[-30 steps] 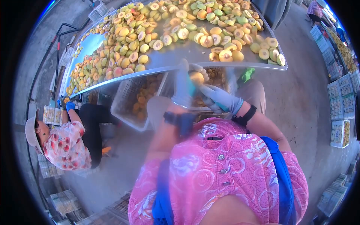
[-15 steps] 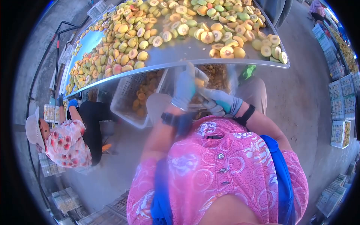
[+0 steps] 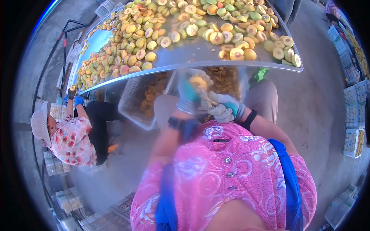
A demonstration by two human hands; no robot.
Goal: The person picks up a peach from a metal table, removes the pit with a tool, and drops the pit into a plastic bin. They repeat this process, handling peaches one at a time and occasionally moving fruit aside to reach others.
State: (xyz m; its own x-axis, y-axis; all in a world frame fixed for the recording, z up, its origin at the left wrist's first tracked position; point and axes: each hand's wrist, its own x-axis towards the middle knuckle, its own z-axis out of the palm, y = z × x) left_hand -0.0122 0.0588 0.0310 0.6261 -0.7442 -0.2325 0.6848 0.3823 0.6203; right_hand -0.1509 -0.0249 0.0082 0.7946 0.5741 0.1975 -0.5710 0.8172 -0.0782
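Just below the front edge of a metal table point(image 3: 185, 66), my gloved left hand point(image 3: 189, 89) holds a halved yellow fruit point(image 3: 198, 83), its cut face turned up. My gloved right hand point(image 3: 223, 107) is closed round the handle of a small tool point(image 3: 208, 99), whose tip reaches the fruit and is too blurred to make out. Both hands are close together above my lap. Many halved fruits point(image 3: 138, 38) are heaped on the table beyond them.
Under the table are a white crate point(image 3: 129, 98) with fruit pieces and another container of pieces point(image 3: 221, 81). A co-worker in a hat point(image 3: 73, 140) sits at the left, hands at the table's corner. Stacked crates point(image 3: 351, 106) stand at the right.
The fruit in my left hand now shows its cut face, and the tool in my right hand has come into view. The co-worker's hand now holds a fruit piece. The view has shifted slightly.
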